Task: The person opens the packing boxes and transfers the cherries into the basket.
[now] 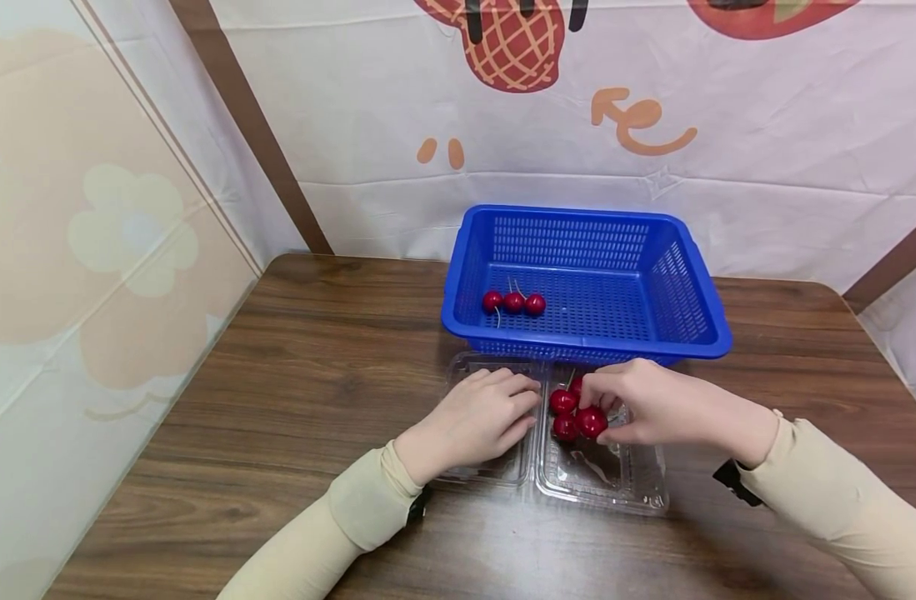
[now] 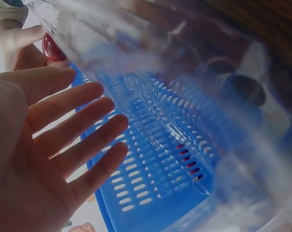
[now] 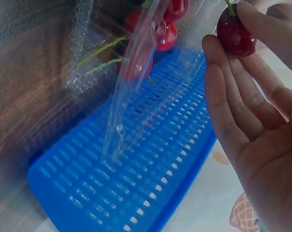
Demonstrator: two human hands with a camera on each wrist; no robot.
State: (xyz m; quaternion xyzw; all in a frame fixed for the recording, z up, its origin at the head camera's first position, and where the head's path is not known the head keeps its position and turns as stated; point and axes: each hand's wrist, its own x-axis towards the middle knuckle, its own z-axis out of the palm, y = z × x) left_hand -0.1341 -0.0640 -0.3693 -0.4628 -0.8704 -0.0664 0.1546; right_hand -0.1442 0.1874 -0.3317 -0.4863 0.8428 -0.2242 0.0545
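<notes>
My right hand (image 1: 645, 404) pinches a dark red cherry (image 3: 237, 34) with a green stem between thumb and fingertips. In the head view that cherry is low over the right half of a clear plastic clamshell box (image 1: 600, 498). Several other red cherries (image 1: 563, 402) lie in this half, partly hidden behind the fingers. Over the box's other half, the lid side (image 1: 458, 367), is my left hand (image 1: 476, 421). Its fingers (image 2: 88, 116) are spread and fairly straight in the left wrist view, with nothing held.
Just behind the box stands a blue perforated basket (image 1: 585, 343), with three stemmed cherries (image 1: 513, 302) at its left end. Both stand on a brown wooden table (image 1: 315, 375). A printed cloth (image 1: 367, 200) hangs along the table's back edge.
</notes>
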